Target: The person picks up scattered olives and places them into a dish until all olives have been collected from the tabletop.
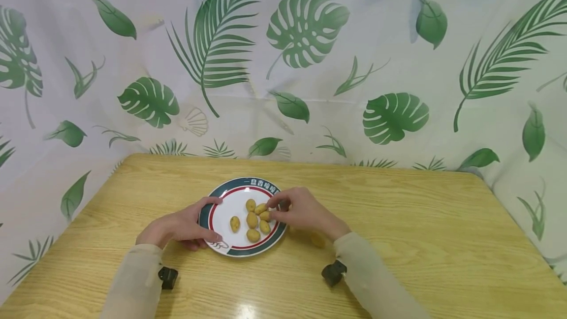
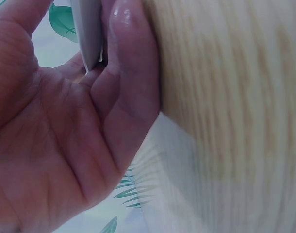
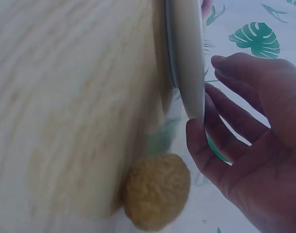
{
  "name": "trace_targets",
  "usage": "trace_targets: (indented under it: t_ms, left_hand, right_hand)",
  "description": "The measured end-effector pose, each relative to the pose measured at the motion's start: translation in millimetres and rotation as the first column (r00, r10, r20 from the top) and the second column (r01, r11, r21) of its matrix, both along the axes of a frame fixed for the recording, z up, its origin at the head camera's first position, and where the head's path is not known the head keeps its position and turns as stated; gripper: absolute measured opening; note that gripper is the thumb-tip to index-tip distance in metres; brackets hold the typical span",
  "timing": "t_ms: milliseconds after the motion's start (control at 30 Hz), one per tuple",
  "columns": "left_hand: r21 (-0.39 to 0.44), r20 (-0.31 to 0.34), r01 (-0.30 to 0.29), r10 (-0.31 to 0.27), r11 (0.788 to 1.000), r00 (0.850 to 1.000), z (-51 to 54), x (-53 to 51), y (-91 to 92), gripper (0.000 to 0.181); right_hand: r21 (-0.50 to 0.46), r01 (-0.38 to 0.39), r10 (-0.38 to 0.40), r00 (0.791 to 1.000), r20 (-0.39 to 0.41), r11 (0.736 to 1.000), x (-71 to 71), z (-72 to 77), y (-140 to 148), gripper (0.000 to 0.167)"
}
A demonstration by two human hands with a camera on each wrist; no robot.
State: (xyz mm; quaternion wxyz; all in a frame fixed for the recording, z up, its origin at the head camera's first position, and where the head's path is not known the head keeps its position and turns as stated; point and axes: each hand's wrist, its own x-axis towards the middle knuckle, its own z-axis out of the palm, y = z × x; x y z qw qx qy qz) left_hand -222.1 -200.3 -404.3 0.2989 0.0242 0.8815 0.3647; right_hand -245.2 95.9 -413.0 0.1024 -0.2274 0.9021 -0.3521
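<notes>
A white plate (image 1: 223, 210) with a dark green rim and red ring lies on the table, holding several small yellow potatoes (image 1: 252, 220). My left hand (image 1: 186, 223) grips its left edge, the thumb over the rim and fingers curled below. In the left wrist view, those fingers hold the plate edge (image 2: 88, 34). Over the plate's right side, my right hand (image 1: 305, 210) has its fingertips beside two potatoes. The right wrist view shows that hand (image 3: 254, 116) with fingers loosely bent at the plate's edge (image 3: 189, 63); the potatoes are hidden there.
A round, wrinkled brown thing (image 3: 157, 191), like a walnut, rests on the wooden table (image 1: 398, 220) below my right hand. A white cloth with green leaves (image 1: 310, 28) hangs behind the table. Each wrist wears a small black camera (image 1: 168, 277).
</notes>
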Motion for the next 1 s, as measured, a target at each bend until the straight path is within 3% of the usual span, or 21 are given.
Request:
trace_targets:
  t_ms: [467,1000]
  left_hand:
    - [-0.020,-0.010,-0.001,0.001,1.000,1.000,0.5,0.7,0.3,0.093]
    - [-0.003,-0.009,0.001,-0.002,1.000,1.000,-2.1,-0.8,-0.8,0.092]
  right_hand:
    - [-0.068,-0.096,0.091,0.993,-0.073,0.993,6.7,14.6,28,0.021]
    - [-0.057,-0.094,0.084,0.985,-0.151,0.994,15.8,21.2,65,0.025]
